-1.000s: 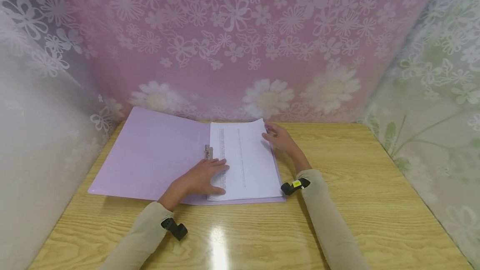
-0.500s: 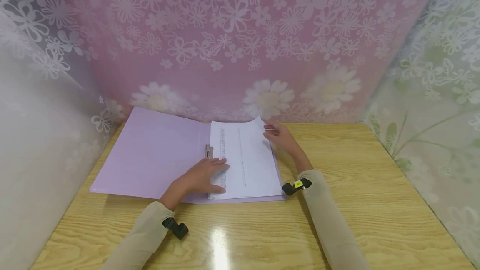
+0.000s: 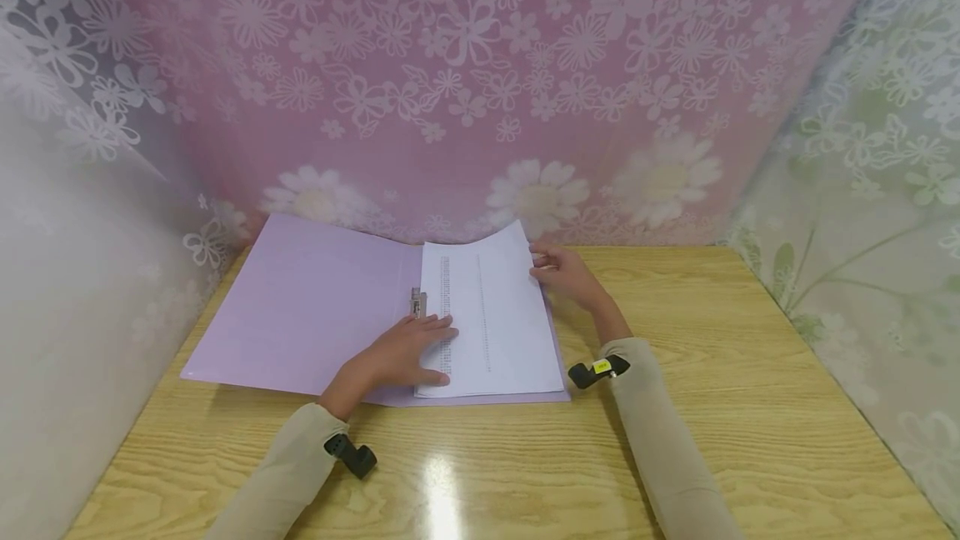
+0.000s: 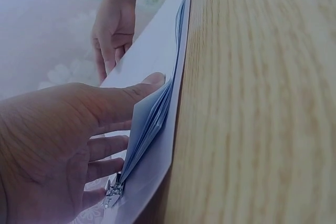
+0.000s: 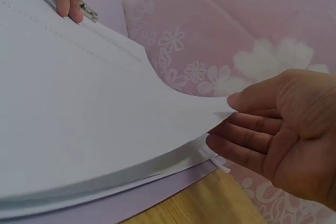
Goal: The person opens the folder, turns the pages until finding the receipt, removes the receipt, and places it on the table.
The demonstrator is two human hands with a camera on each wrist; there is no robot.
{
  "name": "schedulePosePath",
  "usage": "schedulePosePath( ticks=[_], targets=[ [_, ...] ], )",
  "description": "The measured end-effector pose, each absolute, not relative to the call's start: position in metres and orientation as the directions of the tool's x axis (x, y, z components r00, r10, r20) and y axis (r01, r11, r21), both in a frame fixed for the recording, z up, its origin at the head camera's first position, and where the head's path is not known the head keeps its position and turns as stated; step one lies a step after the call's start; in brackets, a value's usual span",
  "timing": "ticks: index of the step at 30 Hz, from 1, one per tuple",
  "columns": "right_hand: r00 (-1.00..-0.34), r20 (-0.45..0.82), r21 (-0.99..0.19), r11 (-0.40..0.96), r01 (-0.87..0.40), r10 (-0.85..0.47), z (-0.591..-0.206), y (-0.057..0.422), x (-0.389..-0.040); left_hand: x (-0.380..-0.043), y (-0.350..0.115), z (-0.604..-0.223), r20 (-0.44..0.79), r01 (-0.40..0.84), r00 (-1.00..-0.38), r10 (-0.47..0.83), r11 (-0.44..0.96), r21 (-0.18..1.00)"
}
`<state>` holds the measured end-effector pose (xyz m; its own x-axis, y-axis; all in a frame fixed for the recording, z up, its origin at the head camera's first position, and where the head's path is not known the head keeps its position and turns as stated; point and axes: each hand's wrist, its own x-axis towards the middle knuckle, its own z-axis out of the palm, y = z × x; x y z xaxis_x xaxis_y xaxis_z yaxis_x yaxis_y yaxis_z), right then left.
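The far right corner of the top sheet (image 3: 506, 315) stands higher now than half a second ago, and its far edge makes a clear curve upward. The right hand (image 3: 567, 276) pinches this corner: in the right wrist view the thumb lies above the paper and the fingers are below it. Under the raised part, a gap shows over the lower sheets (image 5: 194, 153). Whether only one sheet is lifted, I cannot tell.

The left hand (image 3: 405, 352) has stayed in its place, with the fingers spread apart, resting on the left side of the sheet, just beside the metal clip (image 3: 417, 302).

The papers lie on the right half of the purple folder (image 3: 315, 298), which is spread near the far edge of the table (image 3: 750, 407). In my judgement, the page is now partly separated from the stack, while its left side remains steadied.
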<state>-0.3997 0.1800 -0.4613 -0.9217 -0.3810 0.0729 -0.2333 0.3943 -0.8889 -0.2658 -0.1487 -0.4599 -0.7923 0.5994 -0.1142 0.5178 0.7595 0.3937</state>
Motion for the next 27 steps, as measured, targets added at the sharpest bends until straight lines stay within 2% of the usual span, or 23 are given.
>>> schedulePosePath(
  ticks=[11,20,27],
  targets=[
    [-0.857,0.021,-0.929,0.306,-0.207,-0.515,-0.443,0.180,-0.389,-0.265,-0.151,-0.460,-0.095,0.535,-0.785,0.613,0.747,0.396],
    [-0.816,0.015,-0.912,0.326,-0.248,-0.578,-0.437,0.167,-0.385,-0.265,-0.150,-0.461,-0.098,0.525,-0.788,0.608,0.747,0.408],
    [-0.745,0.044,-0.874,0.336,-0.352,-0.666,-0.433,0.154,-0.377,-0.267,-0.149,-0.462,-0.102,0.523,-0.792,0.603,0.754,0.398]
  ],
)
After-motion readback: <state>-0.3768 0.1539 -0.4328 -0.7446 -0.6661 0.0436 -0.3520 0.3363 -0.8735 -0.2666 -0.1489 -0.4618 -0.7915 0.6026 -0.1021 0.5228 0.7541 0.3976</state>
